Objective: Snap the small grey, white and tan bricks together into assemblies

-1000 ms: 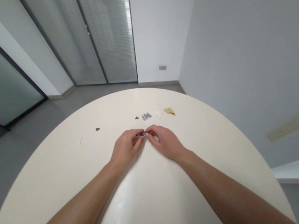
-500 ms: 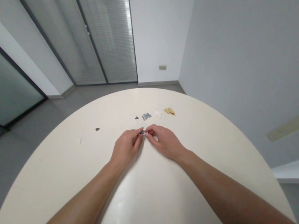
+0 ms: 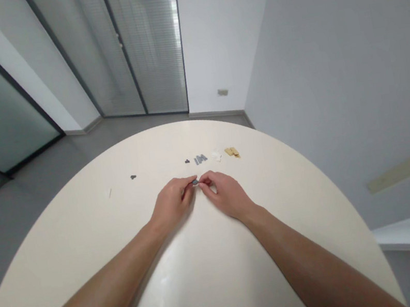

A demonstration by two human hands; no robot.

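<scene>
- We see a dark grey piece (image 3: 195,182) on a cream table top (image 3: 69,260).
- At twelve o'clock from it lie blue-grey strips (image 3: 201,159).
- At one o'clock lie white scraps (image 3: 217,156), then tan scraps (image 3: 232,152).
- Farther off at twelve o'clock, door blinds (image 3: 149,42) show fine horizontal grey stripes.

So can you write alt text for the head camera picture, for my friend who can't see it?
A person's left hand and right hand hold a small dark grey piece between their fingertips, over a round cream table. Farther along the table lie small grey pieces, a white piece and a tan piece.
</scene>
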